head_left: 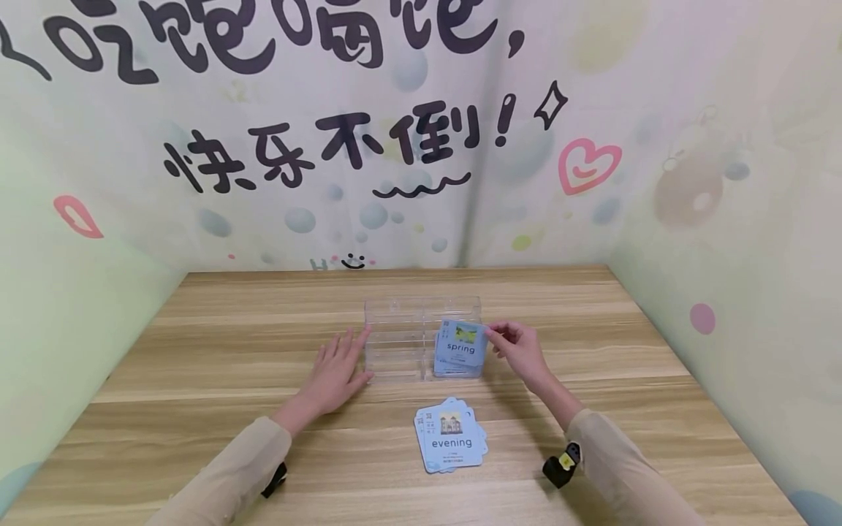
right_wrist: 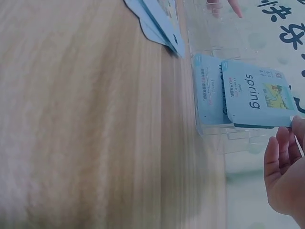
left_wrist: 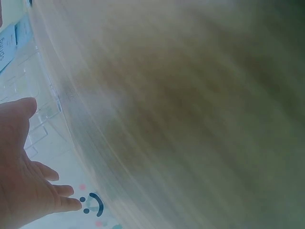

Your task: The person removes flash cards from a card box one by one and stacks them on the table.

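Observation:
A clear plastic card rack [head_left: 395, 318] with compartments stands on the table. My left hand [head_left: 337, 372] lies at its left side, fingers spread, thumb and fingertips right at the edge. My right hand [head_left: 522, 355] pinches the upper right corner of a blue flash card [right_wrist: 259, 93] reading "spring". That card is slightly tilted in the rack's right half. Behind and below it, another blue card [right_wrist: 208, 90] shows in the same compartment, its print partly covered.
In front of the rack lies a loose pile of blue flash cards [head_left: 454, 454], "evening" on top. The wood-grain table [head_left: 197, 409] backs onto a printed wall cloth [head_left: 276, 219] with dark lettering. Black wrist straps [head_left: 559, 469] show at the sleeves.

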The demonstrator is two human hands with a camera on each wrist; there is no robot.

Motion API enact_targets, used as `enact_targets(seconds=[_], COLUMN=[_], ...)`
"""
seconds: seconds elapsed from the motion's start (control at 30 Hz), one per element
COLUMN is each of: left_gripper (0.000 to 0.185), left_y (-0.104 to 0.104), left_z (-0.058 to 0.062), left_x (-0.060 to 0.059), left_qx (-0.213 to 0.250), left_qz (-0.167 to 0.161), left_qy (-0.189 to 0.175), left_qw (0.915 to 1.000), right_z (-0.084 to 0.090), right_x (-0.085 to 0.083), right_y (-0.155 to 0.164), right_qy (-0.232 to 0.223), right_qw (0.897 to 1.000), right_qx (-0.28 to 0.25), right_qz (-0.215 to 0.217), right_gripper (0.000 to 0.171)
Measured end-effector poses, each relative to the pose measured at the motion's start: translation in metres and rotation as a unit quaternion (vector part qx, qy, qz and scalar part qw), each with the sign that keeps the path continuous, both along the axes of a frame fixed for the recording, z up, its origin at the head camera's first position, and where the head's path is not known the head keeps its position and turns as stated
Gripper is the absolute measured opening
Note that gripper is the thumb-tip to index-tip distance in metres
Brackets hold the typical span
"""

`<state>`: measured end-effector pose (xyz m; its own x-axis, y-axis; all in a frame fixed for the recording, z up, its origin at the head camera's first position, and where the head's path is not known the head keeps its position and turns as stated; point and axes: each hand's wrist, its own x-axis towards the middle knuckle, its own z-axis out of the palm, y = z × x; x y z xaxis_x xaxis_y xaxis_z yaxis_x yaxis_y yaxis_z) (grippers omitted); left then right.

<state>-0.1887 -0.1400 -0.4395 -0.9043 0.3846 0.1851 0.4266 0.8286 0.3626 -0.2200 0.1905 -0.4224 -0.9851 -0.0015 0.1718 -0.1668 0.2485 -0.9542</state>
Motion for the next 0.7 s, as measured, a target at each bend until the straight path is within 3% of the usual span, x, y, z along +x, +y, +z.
enact_targets(seconds=[0.43,0.7], left_gripper=[0.076,0.075], left_y=[0.0,-0.001], left_z=[-0.001,-0.001], left_x=[-0.001,-0.001], left_qx=[0.001,-0.001], left_qz=[-0.001,0.0], left_qy=[0.001,-0.004], left_qw=[1.0,1.0], right_z=[0.01,0.008], right_x=[0.008,0.019], right_y=[-0.004,-0.007], right_qy=[-0.004,-0.018], right_qw=[1.0,1.0], right_qx=[-0.018,-0.014], right_qz=[0.008,0.014], right_gripper=[0.019,0.018])
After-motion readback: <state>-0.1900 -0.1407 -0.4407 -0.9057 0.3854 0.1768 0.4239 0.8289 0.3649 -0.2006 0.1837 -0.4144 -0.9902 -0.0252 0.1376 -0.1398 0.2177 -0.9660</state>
